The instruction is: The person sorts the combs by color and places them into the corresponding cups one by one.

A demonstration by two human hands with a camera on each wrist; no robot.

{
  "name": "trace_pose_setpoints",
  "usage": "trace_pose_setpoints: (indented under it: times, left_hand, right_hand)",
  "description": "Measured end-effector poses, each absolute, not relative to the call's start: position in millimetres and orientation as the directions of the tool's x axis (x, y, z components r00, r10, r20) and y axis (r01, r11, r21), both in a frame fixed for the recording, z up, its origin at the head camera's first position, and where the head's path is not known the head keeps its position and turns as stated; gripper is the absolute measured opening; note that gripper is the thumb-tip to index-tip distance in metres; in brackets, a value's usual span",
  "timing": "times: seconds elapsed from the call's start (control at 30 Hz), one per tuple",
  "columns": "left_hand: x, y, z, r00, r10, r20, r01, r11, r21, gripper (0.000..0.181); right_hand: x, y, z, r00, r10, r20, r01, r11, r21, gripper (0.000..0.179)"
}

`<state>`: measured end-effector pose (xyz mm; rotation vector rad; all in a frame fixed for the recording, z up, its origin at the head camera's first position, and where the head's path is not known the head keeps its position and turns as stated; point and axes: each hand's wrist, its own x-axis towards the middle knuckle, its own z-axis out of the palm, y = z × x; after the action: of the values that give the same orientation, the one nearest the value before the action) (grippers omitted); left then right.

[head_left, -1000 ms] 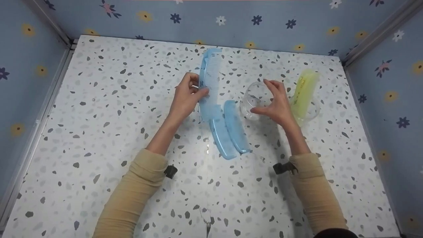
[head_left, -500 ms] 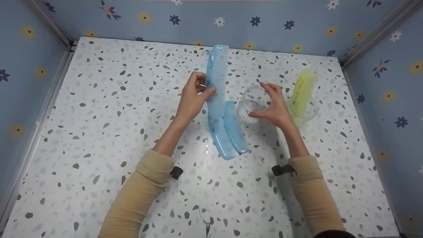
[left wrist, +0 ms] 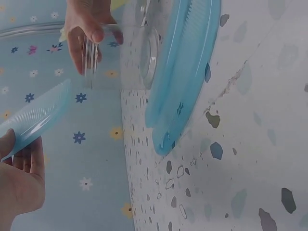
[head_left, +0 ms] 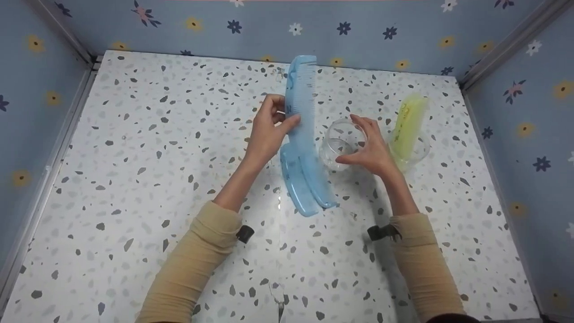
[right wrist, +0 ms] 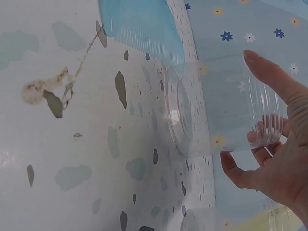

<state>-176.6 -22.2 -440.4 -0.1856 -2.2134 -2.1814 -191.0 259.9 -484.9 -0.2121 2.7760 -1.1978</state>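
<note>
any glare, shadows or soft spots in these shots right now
Head view: soft shadow on the table beside the right sleeve, and the yellow-green comb's teeth too soft to make out; left wrist: pale shine along the lying blue combs; right wrist: bright glint on the clear cup's base.

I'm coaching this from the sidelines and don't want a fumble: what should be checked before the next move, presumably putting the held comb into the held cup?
1. Left hand pinches a blue comb: ok.
2. Right hand holds a clear cup near its rim: ok.
3. No comb inside that cup: ok.
4. Held comb lined up over the cup's mouth: not ok, it is off to the left.
5. Cup's base resting fully on the table: cannot tell.
6. Yellow-green comb inside the other clear cup: ok.
</note>
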Motion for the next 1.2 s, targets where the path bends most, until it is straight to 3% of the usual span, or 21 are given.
trace_pose_setpoints:
  times: [0.83,1.2]
  left_hand:
    - [-177,23,-430,-0.977,0.127,0.171,0.164,-0.059,0.985,0.035]
    - [-177,46,-436,-0.971,0.154,0.185,0.181,-0.041,0.983,0.034]
  right_hand:
    - [-170,266,-509,-0.978,-0.207,-0.033,-0.053,0.398,-0.916,0.118]
    - [-159,266,-514,-0.982,-0.174,-0.077,0.005,0.382,-0.924,0.112]
